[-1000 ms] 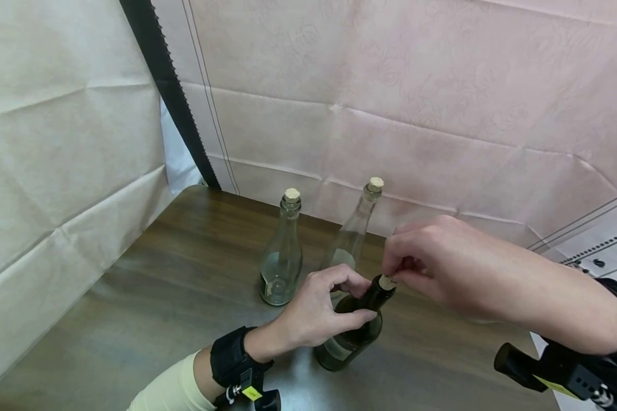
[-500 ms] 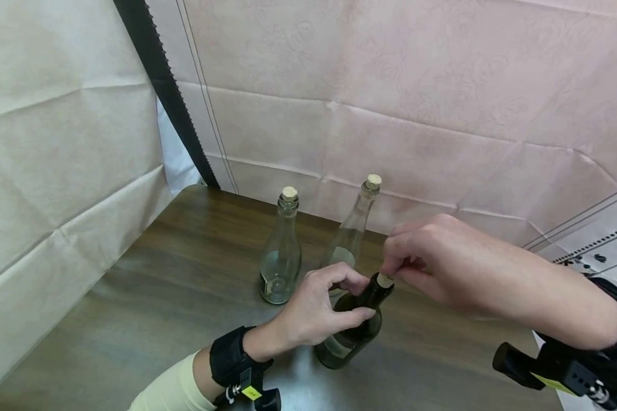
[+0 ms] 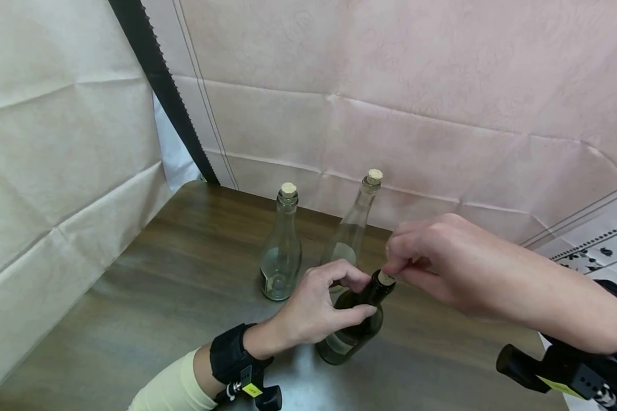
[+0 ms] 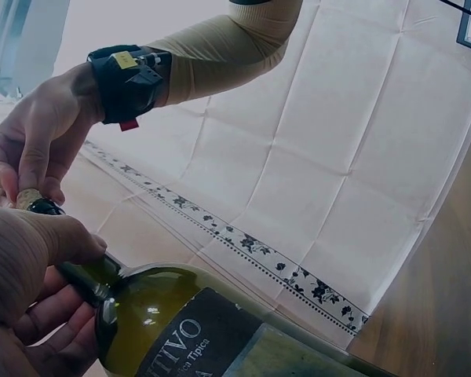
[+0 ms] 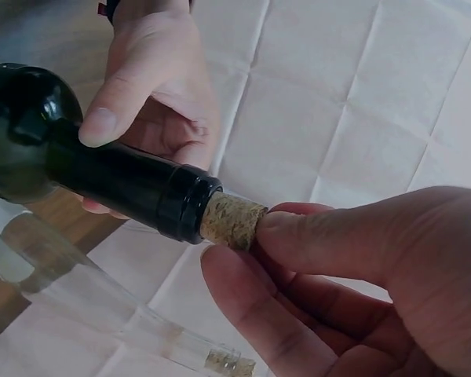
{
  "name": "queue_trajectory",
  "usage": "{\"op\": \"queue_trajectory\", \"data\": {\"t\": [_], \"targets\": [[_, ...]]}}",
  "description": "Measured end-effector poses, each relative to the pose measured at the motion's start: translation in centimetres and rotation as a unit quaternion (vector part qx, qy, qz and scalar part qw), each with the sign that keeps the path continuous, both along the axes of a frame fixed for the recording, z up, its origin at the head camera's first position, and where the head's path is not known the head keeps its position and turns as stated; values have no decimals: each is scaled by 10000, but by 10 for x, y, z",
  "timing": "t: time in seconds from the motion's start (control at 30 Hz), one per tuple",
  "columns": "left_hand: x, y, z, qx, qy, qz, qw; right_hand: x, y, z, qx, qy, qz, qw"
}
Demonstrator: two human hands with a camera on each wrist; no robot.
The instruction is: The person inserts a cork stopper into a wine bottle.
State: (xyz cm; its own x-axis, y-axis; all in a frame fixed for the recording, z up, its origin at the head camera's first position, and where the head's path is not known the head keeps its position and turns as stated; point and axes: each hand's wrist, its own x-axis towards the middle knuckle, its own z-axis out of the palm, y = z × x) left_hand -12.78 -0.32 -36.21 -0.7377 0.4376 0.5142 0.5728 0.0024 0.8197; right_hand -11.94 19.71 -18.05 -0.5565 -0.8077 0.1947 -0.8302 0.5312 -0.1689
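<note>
A dark green wine bottle (image 3: 357, 328) stands on the wooden table, its label dark in the left wrist view. My left hand (image 3: 321, 308) holds it round the neck (image 5: 114, 181), thumb on one side and fingers on the other. A cork (image 5: 234, 220) sits partly in the bottle's mouth, with much of its length outside. My right hand (image 3: 432, 262) pinches the cork's outer end between thumb and fingers. Behind stand two clear glass bottles: one (image 3: 281, 257) at the left, the other (image 3: 353, 228) partly hidden by my left hand. Each has a cork in its mouth.
The brown wooden table (image 3: 185, 297) ends at a pale, creased cloth (image 3: 391, 114) hanging behind it. Another pale cloth (image 3: 56, 200) hangs along the left side. A floral-edged part of the cloth (image 3: 596, 251) lies at the right.
The view has shifted slightly. Both hands stay on the green bottle and its cork, with no clear movement of either against the other.
</note>
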Motion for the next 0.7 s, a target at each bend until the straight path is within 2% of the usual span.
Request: {"op": "queue_trajectory", "data": {"t": [0.3,0.43,0.57,0.63,0.7], "targets": [[4,0,5,-70,-70,-15,9999,5,1,1,-53,117,50,9999],[5,-1,7,-127,-106,51,9999,8,2,-4,-303,331,2,9990],[5,-1,8,-92,-131,193,9997,14,6,-17,-1016,656,-148,9925],[5,0,9,-66,-118,258,9996,19,10,-25,-1614,808,-343,9830],[3,1,12,-29,-78,297,9995,26,17,-33,-2220,959,-698,9678]]}}
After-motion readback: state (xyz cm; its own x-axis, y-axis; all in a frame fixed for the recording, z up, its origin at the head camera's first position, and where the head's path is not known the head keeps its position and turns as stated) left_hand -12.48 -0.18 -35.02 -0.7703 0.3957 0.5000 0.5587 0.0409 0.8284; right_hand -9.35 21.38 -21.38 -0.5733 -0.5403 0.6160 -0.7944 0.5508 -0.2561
